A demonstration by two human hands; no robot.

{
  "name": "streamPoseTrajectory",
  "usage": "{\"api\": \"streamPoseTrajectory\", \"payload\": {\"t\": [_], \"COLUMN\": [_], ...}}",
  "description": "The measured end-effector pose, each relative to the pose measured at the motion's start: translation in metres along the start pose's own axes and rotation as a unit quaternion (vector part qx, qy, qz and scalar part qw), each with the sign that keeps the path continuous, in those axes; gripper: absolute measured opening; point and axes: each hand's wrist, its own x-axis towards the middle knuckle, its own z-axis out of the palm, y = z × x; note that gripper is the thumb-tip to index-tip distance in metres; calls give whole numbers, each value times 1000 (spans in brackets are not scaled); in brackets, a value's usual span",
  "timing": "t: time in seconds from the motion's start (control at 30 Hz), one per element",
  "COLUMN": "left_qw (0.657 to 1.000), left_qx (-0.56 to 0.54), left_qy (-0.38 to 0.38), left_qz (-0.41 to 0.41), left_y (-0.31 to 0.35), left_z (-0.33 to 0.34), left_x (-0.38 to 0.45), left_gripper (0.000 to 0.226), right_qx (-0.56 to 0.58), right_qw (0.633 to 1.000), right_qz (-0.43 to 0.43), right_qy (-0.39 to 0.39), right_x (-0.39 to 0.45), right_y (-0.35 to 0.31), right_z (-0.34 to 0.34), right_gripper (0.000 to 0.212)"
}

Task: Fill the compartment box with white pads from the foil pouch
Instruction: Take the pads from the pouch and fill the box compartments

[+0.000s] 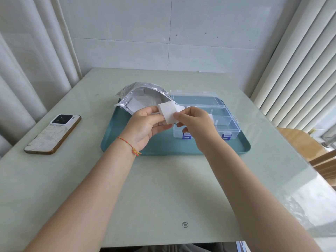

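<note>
A small stack of white pads is held above the teal tray, between both hands. My left hand grips the stack from the left and below. My right hand pinches its right edge with thumb and fingers. Behind the hands lies the open foil pouch, with more white pads showing inside. The clear compartment box stands on the tray to the right, lid open, blue latches at the front. A few white pads lie in its left compartments, partly hidden by my right hand.
A phone lies face down on the pale table to the left of the tray. Curtains hang on both sides. A wooden chair stands off the table's right edge.
</note>
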Motion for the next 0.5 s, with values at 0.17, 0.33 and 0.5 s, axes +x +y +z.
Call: {"api": "streamPoseTrajectory", "payload": {"t": [0.17,0.33,0.5], "left_qw": [999,1000,999], "left_qx": [-50,-13,34], "left_qy": [11,18,-6], "left_qz": [-16,-11,-17], "left_y": [2,-3,-1], "left_z": [2,1,2], "left_x": [1,1,-2], "left_gripper": [27,24,21], "right_qx": [2,-1,-10], "right_qw": [1000,999,1000], "right_qz": [-16,-19,-24], "right_qy": [27,31,10], "right_x": [-2,-2,0], "right_y": [-1,0,-1], "right_z": [2,4,-1], "right_gripper": [12,9,9]}}
